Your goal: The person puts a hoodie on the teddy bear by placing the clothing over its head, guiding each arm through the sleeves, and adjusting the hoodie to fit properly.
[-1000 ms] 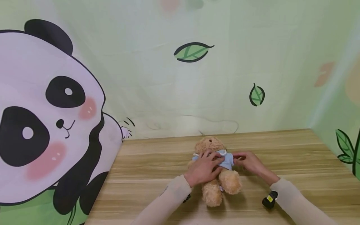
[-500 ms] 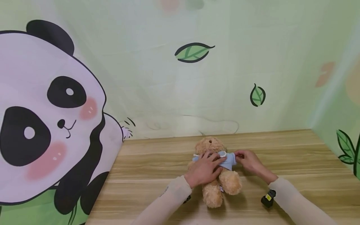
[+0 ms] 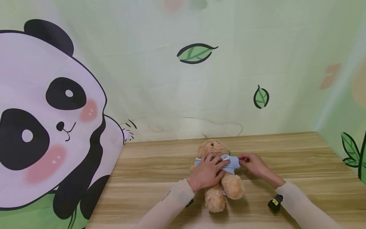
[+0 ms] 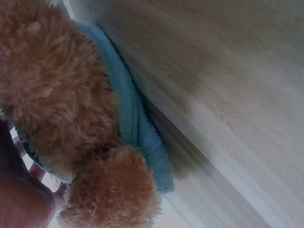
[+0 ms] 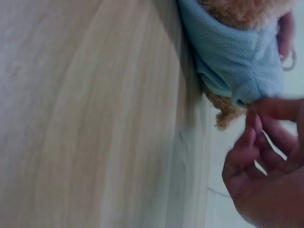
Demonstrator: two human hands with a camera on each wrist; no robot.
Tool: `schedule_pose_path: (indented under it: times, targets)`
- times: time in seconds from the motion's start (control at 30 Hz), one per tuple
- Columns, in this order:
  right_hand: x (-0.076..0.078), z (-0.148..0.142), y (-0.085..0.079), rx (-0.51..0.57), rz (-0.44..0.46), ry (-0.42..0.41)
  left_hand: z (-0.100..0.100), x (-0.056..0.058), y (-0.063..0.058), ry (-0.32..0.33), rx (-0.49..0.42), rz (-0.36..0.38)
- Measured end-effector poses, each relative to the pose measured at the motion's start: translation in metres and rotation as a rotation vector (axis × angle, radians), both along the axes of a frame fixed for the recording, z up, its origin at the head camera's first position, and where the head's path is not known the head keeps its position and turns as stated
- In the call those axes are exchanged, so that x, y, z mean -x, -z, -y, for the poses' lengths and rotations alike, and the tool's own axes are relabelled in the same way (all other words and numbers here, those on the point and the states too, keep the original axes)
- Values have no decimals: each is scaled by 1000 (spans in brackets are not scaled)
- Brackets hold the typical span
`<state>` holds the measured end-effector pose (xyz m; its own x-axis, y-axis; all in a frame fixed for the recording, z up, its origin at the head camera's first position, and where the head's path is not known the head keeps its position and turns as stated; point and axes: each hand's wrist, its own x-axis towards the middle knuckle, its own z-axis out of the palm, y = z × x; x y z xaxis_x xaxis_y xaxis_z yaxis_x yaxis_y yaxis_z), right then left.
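Note:
A light brown teddy bear (image 3: pixel 214 200) lies on its back on the wooden table, wearing a light blue hoodie (image 3: pixel 233 163) with a white drawstring. My left hand (image 3: pixel 205 171) rests across its chest with the fingers spread, covering much of the hoodie. At the bear's side, thumb and fingertips of my right hand (image 3: pixel 254 164) pinch the sleeve end of the hoodie. The right wrist view shows that pinch at the cuff of the sleeve (image 5: pixel 249 85), with brown fur below it. In the left wrist view, the bear's furry leg (image 4: pixel 114 190) and the hoodie's hem (image 4: pixel 126 104) show close up.
The wooden table (image 3: pixel 154 178) runs back to a pale green fabric backdrop (image 3: pixel 148 89) printed with leaves and a large panda (image 3: pixel 80 127). A small black device (image 3: pixel 275 203) sits at the right wrist.
The right hand has drawn the sleeve outward to the right, so the hoodie's side is stretched further. The left hand stays on the chest. The bear's legs have shifted slightly.

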<state>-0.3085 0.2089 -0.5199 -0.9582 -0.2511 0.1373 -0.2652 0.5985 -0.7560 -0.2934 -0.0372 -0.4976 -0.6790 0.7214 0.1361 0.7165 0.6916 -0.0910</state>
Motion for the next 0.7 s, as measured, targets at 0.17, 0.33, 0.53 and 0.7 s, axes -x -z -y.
schedule_pose_path:
  times: [0.17,0.33,0.53,0.7]
  targets:
    - [-1,-3,0,49,-7,-36,0,1,3,-20,-2,-3]
    - [0,0,1,35,-47,-21,-1,1,3,-19,-12,-18]
    - [0,9,1,8,-130,27,-3,0,3,-8,-30,-57]
    - [1,9,5,20,-104,59,-3,-1,3,2,-43,-63]
